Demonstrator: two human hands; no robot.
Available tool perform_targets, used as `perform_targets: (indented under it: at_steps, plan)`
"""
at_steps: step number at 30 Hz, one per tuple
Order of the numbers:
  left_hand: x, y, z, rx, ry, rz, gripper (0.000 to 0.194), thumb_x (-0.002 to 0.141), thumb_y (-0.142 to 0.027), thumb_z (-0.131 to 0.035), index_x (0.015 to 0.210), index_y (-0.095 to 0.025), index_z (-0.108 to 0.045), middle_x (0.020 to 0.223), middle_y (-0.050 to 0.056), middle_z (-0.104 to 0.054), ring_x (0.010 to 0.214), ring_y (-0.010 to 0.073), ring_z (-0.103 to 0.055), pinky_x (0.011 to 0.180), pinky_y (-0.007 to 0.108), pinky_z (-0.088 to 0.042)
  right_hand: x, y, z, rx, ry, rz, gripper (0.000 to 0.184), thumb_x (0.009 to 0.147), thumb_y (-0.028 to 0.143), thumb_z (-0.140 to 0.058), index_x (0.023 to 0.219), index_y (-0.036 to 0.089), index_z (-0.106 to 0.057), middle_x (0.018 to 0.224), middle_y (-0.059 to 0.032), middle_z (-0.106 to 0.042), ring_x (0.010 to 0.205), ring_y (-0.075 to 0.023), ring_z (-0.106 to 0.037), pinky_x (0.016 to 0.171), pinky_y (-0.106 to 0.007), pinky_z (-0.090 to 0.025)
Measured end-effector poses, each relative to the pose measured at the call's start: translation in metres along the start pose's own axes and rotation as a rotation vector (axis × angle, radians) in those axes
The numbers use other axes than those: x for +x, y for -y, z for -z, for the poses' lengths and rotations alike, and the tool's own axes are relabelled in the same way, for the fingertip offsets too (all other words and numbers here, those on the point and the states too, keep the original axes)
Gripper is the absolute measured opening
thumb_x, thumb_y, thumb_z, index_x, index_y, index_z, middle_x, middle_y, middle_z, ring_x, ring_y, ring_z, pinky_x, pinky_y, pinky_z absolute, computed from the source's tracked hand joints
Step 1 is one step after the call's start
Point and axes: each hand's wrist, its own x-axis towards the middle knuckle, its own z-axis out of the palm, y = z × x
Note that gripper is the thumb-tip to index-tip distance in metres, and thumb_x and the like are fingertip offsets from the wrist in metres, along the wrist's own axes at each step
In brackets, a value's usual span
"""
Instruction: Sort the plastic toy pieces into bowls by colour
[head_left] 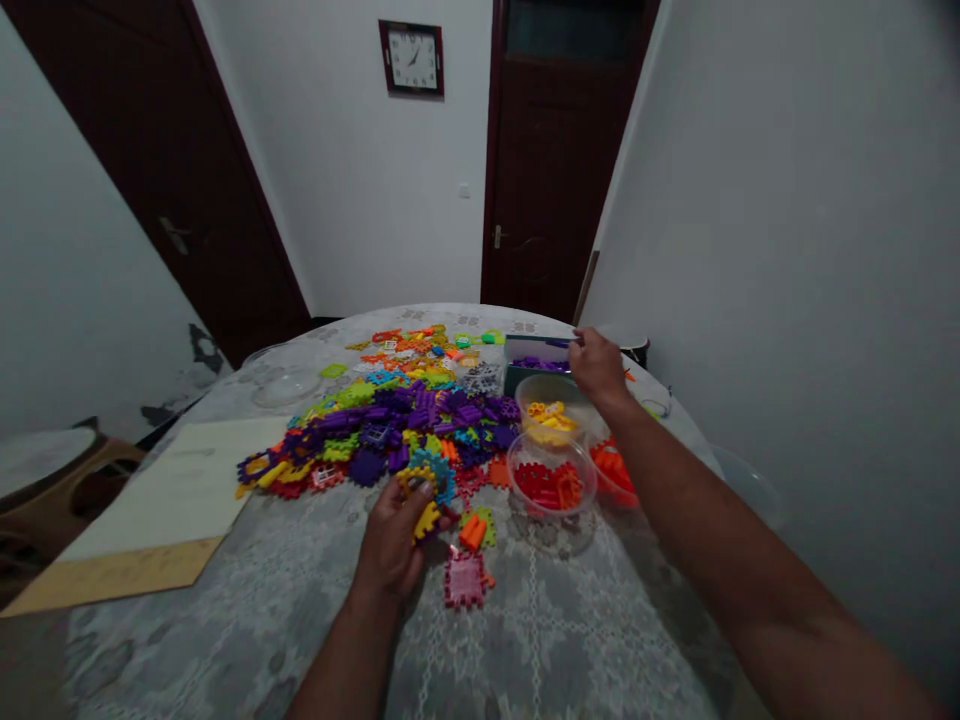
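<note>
Pieces of yellow plastic sit in the closed grip of my left hand point(391, 535) above a cloth-covered table point(577, 640), my thumb pressed over a toothed yellow piece point(414, 482) just in front of the heap's near side. My right hand point(596, 365) reaches toward the table's far right, its fingers drawn together over the right end of a dark box point(513, 380). A purple piece point(557, 343) shows at those fingertips; I cannot tell whether they grip it or only pass in front of it. More purple pieces point(540, 364) lie inside the box.

A mixed heap point(420, 410) of interlocking plastic spreads across the middle of the table and thins toward the far edge, purple dominating its centre. Between the box and the near edge stand two clear bowls, close together: the farther bowl point(523, 402) contains yellow pieces point(553, 422), the nearer bowl point(551, 452) red ones point(544, 487). Orange-red pieces point(613, 465) show beside them, partly hidden by my right forearm point(675, 500).

Nearer the table's near edge, a pinkish-red square piece point(465, 580) lies flat, with an orange piece point(472, 532) just beyond it. A pale board point(180, 490) lies at the left edge; beyond it rests a clear lid point(286, 388). A clock point(412, 58) hangs on the wall behind.
</note>
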Motion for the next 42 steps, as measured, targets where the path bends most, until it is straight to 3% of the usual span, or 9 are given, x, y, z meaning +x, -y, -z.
perform_targets:
  at_steps: [3, 9, 12, 17, 20, 25, 31, 35, 42]
  plan:
    - [-0.001, 0.003, 0.001, -0.017, 0.064, -0.017, 0.046, 0.069, -0.033, -0.094, 0.104, -0.021, -0.067, 0.092, 0.000, -0.068, 0.062, 0.0150, -0.069, 0.050, 0.027, -0.060, -0.027, 0.018, 0.005, 0.127, 0.006, 0.122, 0.032, 0.097, 0.021, -0.055, 0.121, 0.014, -0.075, 0.118, -0.0166, -0.079, 0.107, -0.0303, -0.073, 0.098, -0.040, -0.051]
    - [-0.003, 0.003, 0.001, -0.057, 0.117, -0.002, 0.048, 0.073, -0.034, -0.092, 0.112, -0.021, -0.067, 0.097, 0.002, -0.070, 0.063, 0.0133, -0.066, 0.052, 0.028, -0.062, -0.133, 0.083, 0.013, 0.399, 0.432, 0.394, 0.017, 0.098, 0.023, -0.062, 0.107, 0.020, -0.077, 0.100, -0.0064, -0.080, 0.090, -0.0222, -0.074, 0.084, -0.032, -0.053]
    - [-0.004, 0.002, 0.001, -0.081, 0.162, 0.015, 0.051, 0.074, -0.033, -0.092, 0.117, -0.021, -0.067, 0.101, 0.004, -0.072, 0.066, 0.0141, -0.067, 0.050, 0.026, -0.061, -0.170, 0.102, 0.005, 0.386, 0.509, 0.450, 0.019, 0.099, 0.021, -0.063, 0.114, 0.017, -0.074, 0.106, -0.0097, -0.079, 0.096, -0.0238, -0.073, 0.088, -0.034, -0.052]
    - [-0.004, 0.002, 0.002, -0.070, 0.208, 0.023, 0.050, 0.073, -0.032, -0.093, 0.115, -0.020, -0.069, 0.105, 0.005, -0.073, 0.073, 0.0161, -0.070, 0.053, 0.027, -0.063, -0.191, 0.113, -0.014, 0.381, 0.500, 0.395, 0.018, 0.101, 0.022, -0.061, 0.114, 0.018, -0.072, 0.112, -0.0114, -0.076, 0.105, -0.0238, -0.070, 0.094, -0.033, -0.050]
    - [-0.004, 0.002, 0.003, -0.053, 0.203, 0.021, 0.046, 0.075, -0.032, -0.092, 0.113, -0.020, -0.070, 0.103, 0.006, -0.073, 0.072, 0.0157, -0.069, 0.055, 0.027, -0.063, -0.193, 0.116, -0.019, 0.366, 0.469, 0.329, 0.014, 0.101, 0.024, -0.059, 0.097, 0.020, -0.071, 0.097, -0.0077, -0.074, 0.094, -0.0215, -0.069, 0.084, -0.030, -0.047]
    - [-0.002, 0.004, 0.004, -0.083, 0.183, 0.024, 0.045, 0.077, -0.032, -0.090, 0.116, -0.021, -0.071, 0.105, 0.006, -0.072, 0.074, 0.0159, -0.069, 0.057, 0.028, -0.064, -0.199, 0.121, -0.014, 0.384, 0.414, 0.174, 0.017, 0.102, 0.031, -0.055, 0.092, 0.022, -0.065, 0.082, -0.0029, -0.070, 0.076, -0.0194, -0.063, 0.069, -0.028, -0.040]
    - [0.000, 0.005, 0.004, -0.083, 0.143, 0.028, 0.040, 0.079, -0.031, -0.088, 0.114, -0.020, -0.071, 0.102, 0.006, -0.071, 0.072, 0.0152, -0.068, 0.056, 0.029, -0.065, -0.194, 0.110, 0.001, 0.590, 0.471, -0.011, 0.027, 0.103, 0.042, -0.050, 0.090, 0.023, -0.063, 0.072, 0.0014, -0.066, 0.069, -0.0181, -0.061, 0.062, -0.027, -0.039]
    - [0.005, 0.006, 0.005, -0.093, 0.116, 0.035, 0.034, 0.080, -0.026, -0.086, 0.109, -0.019, -0.071, 0.097, 0.003, -0.069, 0.066, 0.0133, -0.066, 0.056, 0.032, -0.066, -0.188, 0.089, 0.028, 0.528, 0.394, 0.035, 0.027, 0.101, 0.042, -0.054, 0.086, 0.022, -0.065, 0.071, 0.0015, -0.064, 0.070, -0.0176, -0.060, 0.064, -0.027, -0.039]
    - [0.014, 0.003, 0.003, -0.059, 0.048, 0.068, 0.023, 0.085, -0.017, -0.078, 0.106, -0.019, -0.070, 0.091, 0.001, -0.067, 0.064, 0.0133, -0.068, 0.053, 0.027, -0.064, -0.167, -0.012, 0.099, 0.269, 0.019, -0.036, 0.033, 0.098, 0.043, -0.057, 0.113, 0.019, -0.075, 0.099, -0.0079, -0.078, 0.083, -0.0214, -0.068, 0.078, -0.031, -0.049]
